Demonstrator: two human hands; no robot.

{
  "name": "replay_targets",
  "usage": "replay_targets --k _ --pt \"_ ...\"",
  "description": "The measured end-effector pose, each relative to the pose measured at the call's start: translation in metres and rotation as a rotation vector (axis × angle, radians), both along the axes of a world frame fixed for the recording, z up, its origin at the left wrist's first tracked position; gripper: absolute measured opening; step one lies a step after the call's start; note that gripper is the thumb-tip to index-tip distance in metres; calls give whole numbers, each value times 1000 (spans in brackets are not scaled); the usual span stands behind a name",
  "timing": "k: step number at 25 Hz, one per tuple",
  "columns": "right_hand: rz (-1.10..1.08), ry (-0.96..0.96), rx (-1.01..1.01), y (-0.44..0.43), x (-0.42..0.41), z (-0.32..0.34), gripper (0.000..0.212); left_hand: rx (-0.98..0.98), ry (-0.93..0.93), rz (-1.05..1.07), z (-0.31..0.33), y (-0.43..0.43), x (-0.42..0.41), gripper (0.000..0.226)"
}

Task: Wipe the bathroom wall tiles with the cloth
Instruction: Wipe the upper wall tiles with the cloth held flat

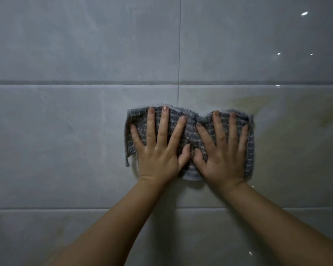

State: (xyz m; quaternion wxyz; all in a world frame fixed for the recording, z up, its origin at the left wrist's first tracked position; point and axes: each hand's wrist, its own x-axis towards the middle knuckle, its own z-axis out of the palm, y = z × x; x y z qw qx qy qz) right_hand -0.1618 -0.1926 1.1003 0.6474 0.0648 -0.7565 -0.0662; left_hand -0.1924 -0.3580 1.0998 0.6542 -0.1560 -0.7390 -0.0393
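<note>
A grey cloth [190, 131] with thin pale stripes is held flat against the wall tiles [65, 135] by both hands. The left hand [158, 152] is laid on the left part of the cloth and the right hand [224, 156] on the right part — in both, the fingers are straight and spread wide, and the palms are pressed on the fabric. Nothing is pinched or gripped. The two thumbs are turned toward each other and are almost touching in the middle of the cloth, where the fabric is slightly bunched. The cloth is placed in the middle row of tiles, across the vertical grout line [178, 96], with the larger part on the tile at the right. Its upper edge is wavy, and a loose corner is seen hanging at the lower left. A faint yellowish patch [277, 108] is seen on the glossy tile just to the right of the cloth — whether it is a stain or a reflection cannot be told. Small bright light spots [304, 14] are reflected in the upper right tile.
</note>
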Motion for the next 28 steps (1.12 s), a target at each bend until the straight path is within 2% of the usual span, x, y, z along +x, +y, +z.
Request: replay_targets --k 4,11,13,16,20,24,28 --pt "-10 -58 85 16 5 -34 53 -90 -23 13 -26 13 4 70" --pt "26 32 21 12 -1 79 58 9 33 -12 87 22 5 66" --pt "0 40 -31 24 0 86 59 8 30 -39 95 33 5 64" --pt "-50 38 -132 27 3 45 63 -53 23 -67 55 32 6 62" --pt "-62 -24 -75 13 6 -7 63 -119 16 -41 8 15 1 64" --pt "-66 -21 -59 22 8 32 60 -74 45 -81 48 34 3 64" --pt "-87 1 -96 70 12 80 62 20 39 -65 85 73 8 62"
